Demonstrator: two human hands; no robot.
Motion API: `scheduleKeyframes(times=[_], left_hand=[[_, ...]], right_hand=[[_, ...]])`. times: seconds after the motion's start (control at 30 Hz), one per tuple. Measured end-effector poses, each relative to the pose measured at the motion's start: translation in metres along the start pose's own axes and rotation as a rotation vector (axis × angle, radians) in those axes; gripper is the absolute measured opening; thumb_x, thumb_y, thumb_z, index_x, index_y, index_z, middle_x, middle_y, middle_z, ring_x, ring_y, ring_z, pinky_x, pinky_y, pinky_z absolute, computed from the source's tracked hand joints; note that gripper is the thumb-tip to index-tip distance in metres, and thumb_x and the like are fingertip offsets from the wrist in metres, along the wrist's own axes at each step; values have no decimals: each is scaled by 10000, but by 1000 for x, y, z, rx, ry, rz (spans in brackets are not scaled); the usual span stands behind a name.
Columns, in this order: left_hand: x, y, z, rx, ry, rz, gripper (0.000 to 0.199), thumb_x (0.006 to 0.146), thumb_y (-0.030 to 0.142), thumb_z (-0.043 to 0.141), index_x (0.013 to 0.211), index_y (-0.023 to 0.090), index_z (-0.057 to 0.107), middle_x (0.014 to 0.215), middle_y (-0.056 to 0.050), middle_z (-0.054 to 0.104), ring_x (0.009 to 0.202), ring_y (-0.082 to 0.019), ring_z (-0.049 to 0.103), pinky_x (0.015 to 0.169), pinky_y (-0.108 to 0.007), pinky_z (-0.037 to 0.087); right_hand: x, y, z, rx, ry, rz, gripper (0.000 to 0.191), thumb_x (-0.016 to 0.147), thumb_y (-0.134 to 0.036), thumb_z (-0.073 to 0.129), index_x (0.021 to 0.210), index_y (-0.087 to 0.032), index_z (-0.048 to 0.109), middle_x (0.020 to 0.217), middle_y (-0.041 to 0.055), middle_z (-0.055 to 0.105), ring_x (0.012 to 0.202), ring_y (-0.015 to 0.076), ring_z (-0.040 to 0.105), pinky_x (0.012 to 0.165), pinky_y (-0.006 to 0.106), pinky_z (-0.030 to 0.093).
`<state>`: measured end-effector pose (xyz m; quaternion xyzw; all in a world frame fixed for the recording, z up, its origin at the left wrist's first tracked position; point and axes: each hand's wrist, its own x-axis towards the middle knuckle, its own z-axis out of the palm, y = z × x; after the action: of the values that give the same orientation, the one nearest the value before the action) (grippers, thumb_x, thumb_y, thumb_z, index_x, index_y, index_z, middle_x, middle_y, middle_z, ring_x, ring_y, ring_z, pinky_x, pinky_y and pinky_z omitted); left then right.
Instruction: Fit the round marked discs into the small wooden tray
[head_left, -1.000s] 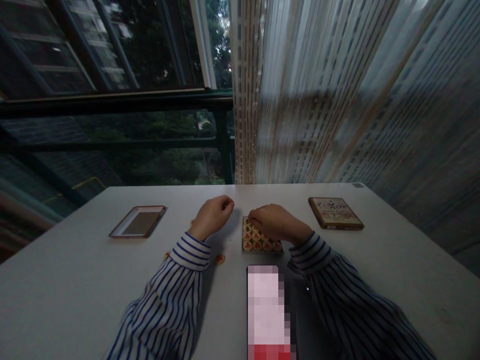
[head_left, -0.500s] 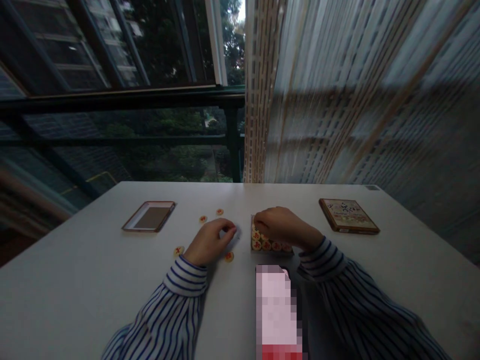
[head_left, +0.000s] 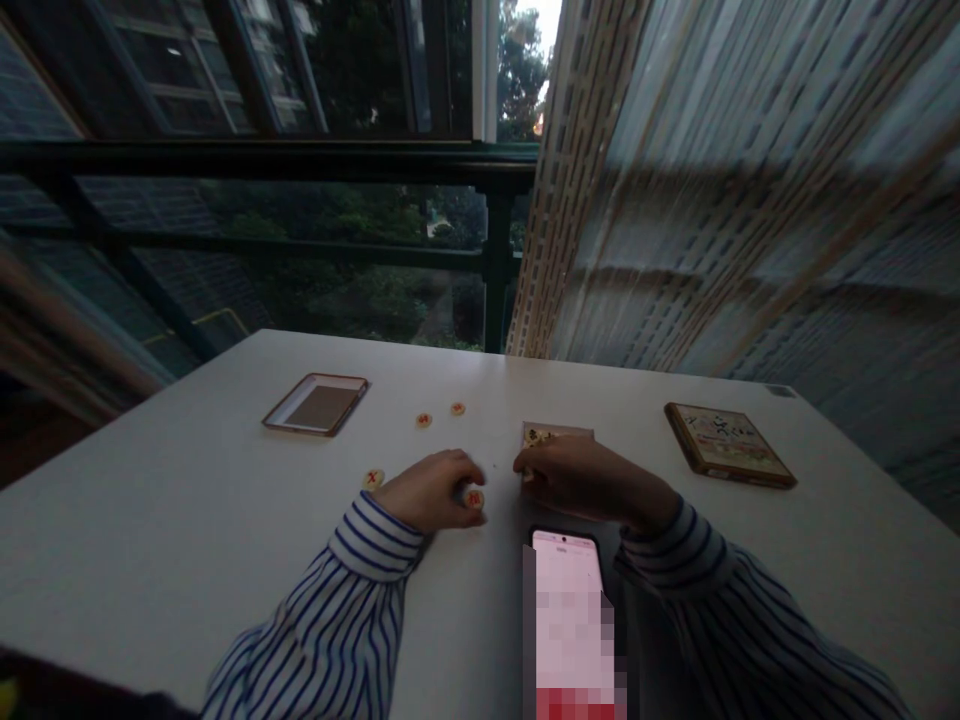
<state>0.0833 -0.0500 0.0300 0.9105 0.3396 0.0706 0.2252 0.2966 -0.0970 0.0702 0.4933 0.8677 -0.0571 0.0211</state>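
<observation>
My left hand is on the white table, its thumb and fingers apart on either side of a round xiangqi piece with a red character. By its wrist lies another red-marked piece. Farther back lie two more pieces, a left one and a right one. My right hand is closed in a pinch over the left front part of a small box filled with pieces. Whatever its fingertips hold is mostly hidden, and the hand covers most of the box.
A phone with a lit screen lies in front of the box. An open shallow lid or tray is at the left rear. A flat printed box sits at the right. Behind the table are a railing and a curtain.
My left hand has come around the near red piece, its thumb and fingers spreading. My right hand has moved toward the box's near left part. The view has shifted slightly.
</observation>
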Motion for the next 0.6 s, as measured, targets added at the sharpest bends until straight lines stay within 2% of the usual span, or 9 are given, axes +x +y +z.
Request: scheduleKeyframes(times=[0.27, 0.5, 0.6], left_hand=[[1, -7, 4, 53, -37, 27, 313, 645, 393, 631, 899, 210, 641, 856, -37, 559, 824, -189, 532, 738, -286, 410], [2, -8, 3, 47, -30, 54, 268, 694, 363, 591, 899, 200, 648, 843, -37, 558, 795, -174, 531, 721, -278, 407], [4, -8, 5, 40, 7, 68, 246, 702, 345, 583, 884, 192, 644, 834, -40, 561, 799, -175, 530, 731, -281, 408]], right_hand=[[1, 4, 9, -18, 61, -55, 219, 782, -228, 476, 960, -222, 602, 832, 44, 667, 765, 171, 602, 605, 250, 328], [2, 2, 6, -26, 42, -39, 193, 774, -226, 476, 914, -202, 606, 823, 50, 664, 743, 167, 594, 584, 251, 310], [2, 2, 6, -18, 52, -42, 193, 773, -232, 479, 916, -205, 605, 804, 44, 661, 730, 166, 587, 581, 250, 305]])
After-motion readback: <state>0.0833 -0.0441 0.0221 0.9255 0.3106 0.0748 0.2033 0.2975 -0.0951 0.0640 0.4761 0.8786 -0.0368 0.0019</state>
